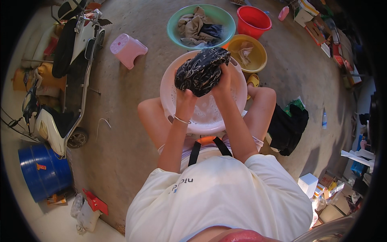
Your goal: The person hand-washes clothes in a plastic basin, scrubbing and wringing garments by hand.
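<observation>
A bundled black cloth with a pale swirling pattern is held between both hands above a pink plastic basin. My left hand grips its lower left side; a bangle circles that wrist. My right hand closes round the bundle's right side. Sudsy water fills the basin's bottom, which sits between my knees. Beyond it, a green basin holds wet beige and dark clothes with some foam. The fingers behind the bundle are partly hidden.
A yellow basin with a pale cloth and a red bucket stand at the upper right. A pink stool and an electric scooter are at left. Black fabric and a plastic bottle lie on the floor at right.
</observation>
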### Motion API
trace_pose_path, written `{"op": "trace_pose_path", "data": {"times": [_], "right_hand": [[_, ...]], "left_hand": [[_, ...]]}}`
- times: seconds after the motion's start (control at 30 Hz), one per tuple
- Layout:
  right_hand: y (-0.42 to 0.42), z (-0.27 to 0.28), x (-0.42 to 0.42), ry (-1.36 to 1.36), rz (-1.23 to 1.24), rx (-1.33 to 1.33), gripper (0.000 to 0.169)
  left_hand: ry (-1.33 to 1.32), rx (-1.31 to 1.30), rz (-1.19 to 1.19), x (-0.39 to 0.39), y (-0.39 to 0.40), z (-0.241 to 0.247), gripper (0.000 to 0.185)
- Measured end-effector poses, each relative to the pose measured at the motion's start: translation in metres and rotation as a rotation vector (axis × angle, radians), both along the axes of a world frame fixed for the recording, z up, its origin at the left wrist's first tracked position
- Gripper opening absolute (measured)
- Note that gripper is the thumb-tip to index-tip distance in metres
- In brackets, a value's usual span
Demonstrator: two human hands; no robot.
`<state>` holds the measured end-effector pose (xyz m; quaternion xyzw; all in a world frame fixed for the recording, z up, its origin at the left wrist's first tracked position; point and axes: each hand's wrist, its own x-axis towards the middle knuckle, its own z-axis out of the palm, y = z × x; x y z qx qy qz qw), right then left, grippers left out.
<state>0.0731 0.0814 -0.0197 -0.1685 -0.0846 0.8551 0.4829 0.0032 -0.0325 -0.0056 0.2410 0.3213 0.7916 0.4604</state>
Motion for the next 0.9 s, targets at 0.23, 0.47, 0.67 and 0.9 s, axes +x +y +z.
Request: {"op": "trace_pose_path", "data": {"times": [0.23, 0.47, 0.67, 0.9], "right_hand": [[0.002, 0.008, 0.023, -0.104, 0.093, 0.36, 0.039], [0.004, 0.043, 0.016, -0.253, 0.412, 1.351, 0.024], [0.009, 0.073, 0.026, -0.261, 0.717, 1.68, 0.035], [0.025, 0.061, 0.034, -0.145, 0.554, 1.471, 0.026]], "left_hand": [[-0.541, -0.025, -0.209, -0.009, 0.004, -0.011, 0.044], [-0.143, -0.112, -0.47, -0.029, 0.013, -0.047, 0.034], [0.129, -0.224, -0.511, -0.043, 0.007, -0.033, 0.031], [-0.627, -0.213, -0.521, -0.043, -0.009, -0.043, 0.033]]}}
